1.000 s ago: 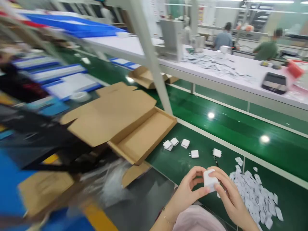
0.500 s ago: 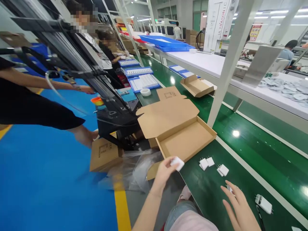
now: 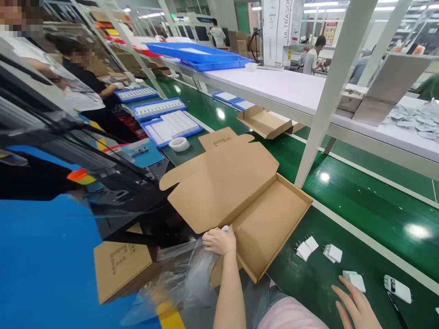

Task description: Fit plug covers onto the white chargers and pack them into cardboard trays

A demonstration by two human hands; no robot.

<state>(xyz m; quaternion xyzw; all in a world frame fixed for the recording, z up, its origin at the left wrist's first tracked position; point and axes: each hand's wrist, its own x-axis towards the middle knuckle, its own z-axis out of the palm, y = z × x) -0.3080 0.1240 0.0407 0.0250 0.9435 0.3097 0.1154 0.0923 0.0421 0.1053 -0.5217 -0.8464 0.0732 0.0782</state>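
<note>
Our left hand [image 3: 219, 241] was curled shut around a small white charger plug [image 3: 225, 228], of which only a sliver showed above the knuckles, and it rested at the near corner of the open cardboard box [image 3: 270, 219], right where the tray wall meets the folded-back lid [image 3: 219, 183]. Just below and to the left of that hand lay a crumpled clear plastic bag [image 3: 192, 274], spilling over the edge of the bench toward the flat carton [image 3: 120, 267] on the blue floor.

Our right hand [image 3: 358, 308] was open with its fingers spread (palm down, as far as we could tell), gripping nothing, and its fingertips sat just beside a white plug [image 3: 355, 279] lying on the green conveyor belt [image 3: 360, 205]. Further right of it lay another white plug [image 3: 398, 289], and between our two hands there were two small clusters of the same plugs [image 3: 307, 249], one of them [image 3: 332, 253] closer to the right hand.

Well beyond the left hand, past the lid, we saw a roll of white tape [image 3: 179, 144] and blue trays [image 3: 171, 125] on the belt, with other people working at the far left.
</note>
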